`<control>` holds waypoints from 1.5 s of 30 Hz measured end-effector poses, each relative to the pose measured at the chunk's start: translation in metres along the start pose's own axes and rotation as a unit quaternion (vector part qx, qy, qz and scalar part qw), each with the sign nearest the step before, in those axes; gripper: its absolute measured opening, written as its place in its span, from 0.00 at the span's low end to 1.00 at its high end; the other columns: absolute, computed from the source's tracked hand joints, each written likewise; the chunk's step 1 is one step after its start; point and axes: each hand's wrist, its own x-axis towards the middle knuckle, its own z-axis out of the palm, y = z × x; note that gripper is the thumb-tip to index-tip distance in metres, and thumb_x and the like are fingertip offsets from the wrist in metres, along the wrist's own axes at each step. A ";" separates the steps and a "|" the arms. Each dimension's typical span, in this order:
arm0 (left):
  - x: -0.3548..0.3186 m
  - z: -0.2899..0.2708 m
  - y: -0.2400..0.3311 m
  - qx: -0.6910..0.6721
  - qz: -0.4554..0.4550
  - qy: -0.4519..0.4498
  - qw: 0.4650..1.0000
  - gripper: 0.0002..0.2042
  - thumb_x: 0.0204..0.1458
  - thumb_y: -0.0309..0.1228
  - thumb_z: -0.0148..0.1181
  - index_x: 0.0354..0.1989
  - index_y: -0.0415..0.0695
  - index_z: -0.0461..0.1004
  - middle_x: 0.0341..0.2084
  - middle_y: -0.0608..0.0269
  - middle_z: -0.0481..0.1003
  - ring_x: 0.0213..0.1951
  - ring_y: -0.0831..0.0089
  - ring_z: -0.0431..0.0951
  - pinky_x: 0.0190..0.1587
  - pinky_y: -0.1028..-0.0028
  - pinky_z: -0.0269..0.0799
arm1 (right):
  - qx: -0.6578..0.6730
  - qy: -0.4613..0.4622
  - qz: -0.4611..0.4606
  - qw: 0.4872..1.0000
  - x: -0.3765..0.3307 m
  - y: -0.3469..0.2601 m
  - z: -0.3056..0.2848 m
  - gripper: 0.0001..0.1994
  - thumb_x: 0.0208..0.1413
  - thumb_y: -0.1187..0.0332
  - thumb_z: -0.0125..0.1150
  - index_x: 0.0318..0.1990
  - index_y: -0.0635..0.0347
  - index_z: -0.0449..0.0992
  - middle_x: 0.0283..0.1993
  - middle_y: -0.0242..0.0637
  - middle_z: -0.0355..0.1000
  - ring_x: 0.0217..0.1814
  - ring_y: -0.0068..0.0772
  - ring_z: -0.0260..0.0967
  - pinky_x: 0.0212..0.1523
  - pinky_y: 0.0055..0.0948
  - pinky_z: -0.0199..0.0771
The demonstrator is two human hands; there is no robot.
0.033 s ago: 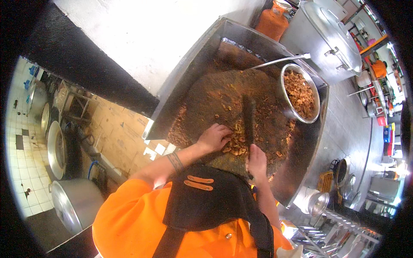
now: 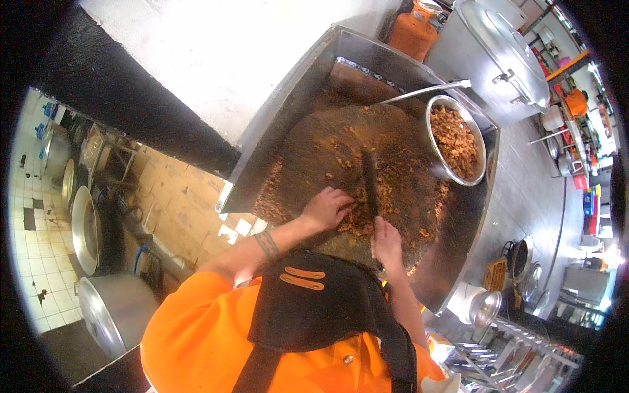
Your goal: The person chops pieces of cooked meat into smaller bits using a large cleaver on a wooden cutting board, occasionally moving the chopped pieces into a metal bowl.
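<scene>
A broad dark knife blade (image 2: 371,183), most likely a cleaver, points away from me over a large round chopping block (image 2: 314,147). At its near end my right hand (image 2: 386,243) is closed around the handle. Just left of the blade, my left hand (image 2: 327,208) has its fingers bent and pressed together against a heap of chopped browned meat (image 2: 359,226); its fingertips are partly hidden. Small scraps of meat cover much of the block. On the block's far right stands a round steel bowl (image 2: 485,157), filled with similar meat pieces.
High metal walls (image 2: 282,98) enclose the block. A long metal handle (image 2: 426,92) slants beside the bowl. Beyond stand a large lidded pot (image 2: 472,52) and an orange gas cylinder (image 2: 413,33). Cardboard (image 2: 177,190) covers the floor at left, near several big pots.
The blade and my right hand have shifted slightly left, closer to my left hand, across the meat heap. My left hand has stayed in place.
</scene>
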 end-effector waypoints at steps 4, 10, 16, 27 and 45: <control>0.004 0.007 -0.002 0.002 -0.018 0.015 1.000 0.15 0.56 0.39 0.65 0.50 0.47 0.80 0.46 0.57 0.78 0.52 0.54 0.76 0.55 0.59 0.74 | 0.074 -0.093 0.154 0.981 0.008 -0.073 -0.031 0.25 0.73 0.50 0.43 0.31 0.64 0.72 0.17 0.40 0.69 0.19 0.37 0.72 0.26 0.40 0.69; 0.002 0.010 0.001 -0.001 -0.035 0.004 0.999 0.18 0.57 0.40 0.64 0.52 0.45 0.78 0.47 0.54 0.77 0.54 0.53 0.75 0.56 0.58 0.73 | 0.048 -0.027 0.102 0.993 -0.004 -0.028 -0.014 0.25 0.73 0.51 0.44 0.31 0.64 0.72 0.17 0.38 0.69 0.20 0.34 0.71 0.25 0.38 0.67; 0.017 0.006 0.000 -0.022 0.002 0.059 0.998 0.21 0.58 0.38 0.63 0.58 0.44 0.76 0.49 0.50 0.76 0.55 0.51 0.74 0.57 0.57 0.73 | 0.112 -0.051 0.130 0.984 0.001 -0.048 -0.021 0.27 0.72 0.45 0.43 0.32 0.61 0.69 0.16 0.31 0.64 0.12 0.25 0.62 0.15 0.29 0.63; 0.031 0.020 -0.005 -0.084 -0.012 0.061 0.995 0.18 0.55 0.42 0.68 0.47 0.42 0.82 0.43 0.51 0.81 0.49 0.52 0.79 0.53 0.57 0.76 | 0.088 -0.038 0.073 0.993 0.004 -0.040 -0.019 0.27 0.73 0.47 0.41 0.31 0.62 0.70 0.16 0.33 0.66 0.13 0.28 0.64 0.17 0.32 0.63; 0.018 0.028 -0.019 -0.048 -0.006 0.069 0.996 0.11 0.52 0.35 0.66 0.38 0.40 0.83 0.39 0.52 0.81 0.45 0.51 0.80 0.48 0.56 0.76 | 0.039 -0.072 0.083 0.993 0.012 -0.023 0.002 0.27 0.72 0.46 0.43 0.32 0.64 0.70 0.19 0.40 0.68 0.20 0.38 0.68 0.23 0.38 0.66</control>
